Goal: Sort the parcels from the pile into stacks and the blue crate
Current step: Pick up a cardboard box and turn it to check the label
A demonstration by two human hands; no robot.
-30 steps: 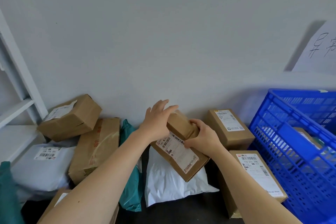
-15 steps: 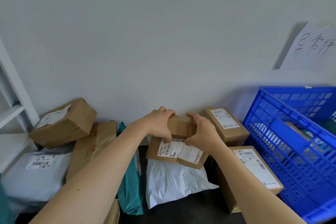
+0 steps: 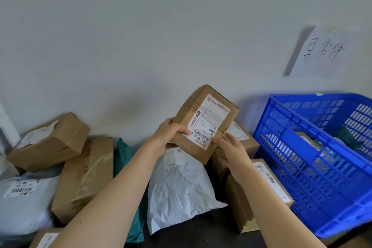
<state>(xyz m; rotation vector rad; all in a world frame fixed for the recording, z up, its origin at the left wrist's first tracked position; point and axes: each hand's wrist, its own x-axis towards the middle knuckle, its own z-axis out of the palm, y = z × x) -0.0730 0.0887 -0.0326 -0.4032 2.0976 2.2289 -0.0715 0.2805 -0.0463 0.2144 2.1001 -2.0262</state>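
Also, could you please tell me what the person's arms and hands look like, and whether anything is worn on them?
The left forearm and right forearm are bare as far as the picture shows, with no sleeve in view. The left hand and right hand wear no gloves, and no watch, bracelet or ring shows.

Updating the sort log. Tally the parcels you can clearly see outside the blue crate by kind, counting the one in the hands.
Cardboard boxes: 6, including the held box
White or grey mailer bags: 2
Teal mailer bags: 1
Total outside the blue crate: 9
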